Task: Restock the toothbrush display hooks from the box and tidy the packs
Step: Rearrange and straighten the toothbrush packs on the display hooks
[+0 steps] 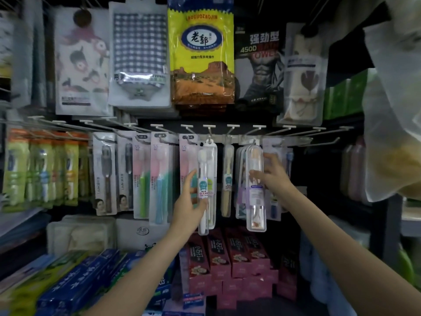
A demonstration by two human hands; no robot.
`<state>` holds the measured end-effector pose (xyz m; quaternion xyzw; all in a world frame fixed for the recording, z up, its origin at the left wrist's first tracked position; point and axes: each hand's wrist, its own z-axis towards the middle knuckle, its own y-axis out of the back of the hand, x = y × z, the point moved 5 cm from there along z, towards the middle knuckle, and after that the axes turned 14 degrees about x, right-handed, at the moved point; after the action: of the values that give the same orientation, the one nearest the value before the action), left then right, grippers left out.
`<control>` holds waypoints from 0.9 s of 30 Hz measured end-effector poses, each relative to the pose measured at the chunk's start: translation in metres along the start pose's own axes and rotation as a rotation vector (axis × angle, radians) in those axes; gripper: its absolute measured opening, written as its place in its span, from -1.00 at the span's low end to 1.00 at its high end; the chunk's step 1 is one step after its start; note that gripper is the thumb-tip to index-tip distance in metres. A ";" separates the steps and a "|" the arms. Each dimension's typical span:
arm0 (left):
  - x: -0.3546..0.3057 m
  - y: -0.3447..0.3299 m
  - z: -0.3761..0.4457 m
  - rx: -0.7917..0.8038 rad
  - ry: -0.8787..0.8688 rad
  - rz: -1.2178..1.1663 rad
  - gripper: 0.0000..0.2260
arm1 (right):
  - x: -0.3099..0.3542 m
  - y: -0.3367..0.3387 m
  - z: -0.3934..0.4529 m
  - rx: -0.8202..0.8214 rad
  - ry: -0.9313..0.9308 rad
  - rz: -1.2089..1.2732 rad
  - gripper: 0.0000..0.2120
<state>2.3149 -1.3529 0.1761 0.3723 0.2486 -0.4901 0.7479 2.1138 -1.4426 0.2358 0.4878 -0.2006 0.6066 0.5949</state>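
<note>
Both our forearms reach up from the bottom edge, elbows cut off by the frame. Our left hand (190, 202) has its thumb and fingers pinching a clear toothbrush pack (203, 190) w/ a white brush, which hangs from a centre hook (209, 133); the fingers behind the pack are hidden. Our right hand (272, 176) grips the side of a second clear pack (256, 188), fingers curled on its right edge, thumb partly behind the plastic. Whether that pack's top is on a hook or just held against the row, we can't tell; glare hides it.

Between the two hangs a lone beige-brush pack (227, 179), w/ a narrow gap either side. More packs bunch behind the right one, overlapping, count unclear. Left of our hands, pink-carded brushes (157, 179) hang close together. Several hooks right of centre (319, 135) look bare, so there's room that way.

Below, red toothpaste boxes (227, 254) sit on the shelf just under the pack bottoms; blue boxes (91, 279) lie lower left, blurred. Above, a yellow towel bag (201, 53) overhangs the hook rail. Far left & right edges smear out. No stock box in view.
</note>
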 end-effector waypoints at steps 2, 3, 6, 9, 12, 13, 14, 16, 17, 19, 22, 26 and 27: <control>0.001 0.001 0.001 -0.005 -0.014 0.011 -0.41 | -0.001 0.004 0.000 0.002 0.013 -0.087 -0.42; 0.003 0.000 0.002 -0.004 -0.012 0.016 -0.40 | 0.000 0.007 0.000 0.009 0.019 -0.120 -0.41; 0.008 -0.002 0.002 -0.012 -0.004 0.028 -0.39 | 0.005 0.010 0.000 0.034 0.055 -0.238 -0.38; 0.006 -0.006 0.002 -0.001 -0.005 0.039 -0.40 | 0.012 0.011 -0.003 0.031 0.054 -0.420 -0.40; 0.004 -0.008 0.002 0.005 -0.006 0.022 -0.40 | 0.014 0.007 -0.004 0.007 0.048 -0.453 -0.40; 0.003 -0.007 0.002 0.007 -0.004 0.021 -0.40 | 0.014 0.003 -0.005 0.002 0.046 -0.424 -0.40; 0.003 -0.007 0.002 0.006 0.001 0.021 -0.40 | 0.012 -0.002 -0.006 -0.008 0.037 -0.396 -0.40; 0.003 -0.005 0.000 0.003 0.017 0.006 -0.40 | 0.006 -0.009 -0.008 -0.101 0.018 -0.393 -0.42; 0.003 -0.003 -0.002 0.005 0.025 0.003 -0.40 | 0.003 -0.011 -0.010 -0.181 0.028 -0.389 -0.45; 0.005 0.001 -0.007 0.025 0.039 0.012 -0.41 | 0.005 -0.016 -0.019 -0.314 0.118 -0.341 -0.59; 0.010 0.006 -0.013 0.059 0.075 0.036 -0.44 | 0.019 -0.037 -0.028 -0.205 0.257 -0.254 -0.77; 0.004 0.005 -0.019 0.076 0.072 0.062 -0.45 | 0.032 -0.075 -0.028 0.161 0.206 -0.049 -0.64; 0.001 0.004 -0.020 0.085 0.065 0.070 -0.46 | 0.033 -0.082 -0.026 0.203 0.180 -0.001 -0.62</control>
<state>2.3192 -1.3362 0.1644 0.4278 0.2385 -0.4614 0.7397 2.1857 -1.3863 0.2240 0.4892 -0.0836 0.6648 0.5583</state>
